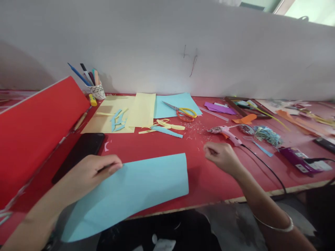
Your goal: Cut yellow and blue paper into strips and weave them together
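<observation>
A light blue sheet of paper [136, 195] curves over the front edge of the red table, its lower left part hanging towards my lap. My left hand [91, 170] pinches its upper left edge between thumb and fingers. To the right of the sheet and apart from it, my right hand [222, 157] is closed with curled fingers, and nothing shows in it. Just beyond that hand lies a pink glue gun [230, 135], its black cord trailing off the table edge. A black phone [81, 155] lies beside my left hand.
Scissors [181, 111] rest on another blue sheet [162, 104] at the back, near cream paper [142, 109] and cut strips [167, 131]. A red board [39, 132] stands at left, by a pen cup [97, 92]. Right are a brown tray [235, 104] and a purple box [300, 160].
</observation>
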